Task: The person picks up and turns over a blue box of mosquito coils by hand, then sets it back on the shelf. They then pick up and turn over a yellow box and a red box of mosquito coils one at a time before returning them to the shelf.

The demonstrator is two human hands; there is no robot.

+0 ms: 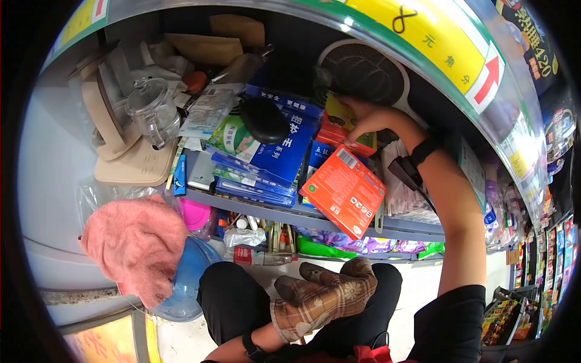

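My right hand (378, 121) reaches into the shelf, bare, its fingers bent around the upper part of a red-and-yellow box (342, 115). Just below it, an orange-red carton (346, 190) leans at a tilt over the shelf's front edge, its printed back and barcode facing me. My left hand (324, 299) is inside a brown plaid, flower-patterned cloth mitt and lies over my lap, away from the shelf; the mitt hides its fingers. Left of the cartons, a black rounded object (264, 120) sits on a stack of blue boxes (284, 145).
A glass jug (152, 112) and a beige appliance (112, 130) stand on the shelf's left. A pink cloth (136, 245) hangs over a blue container (192, 278). A round black mesh grille (366, 72) is at the back. The price rail (423, 36) curves overhead.
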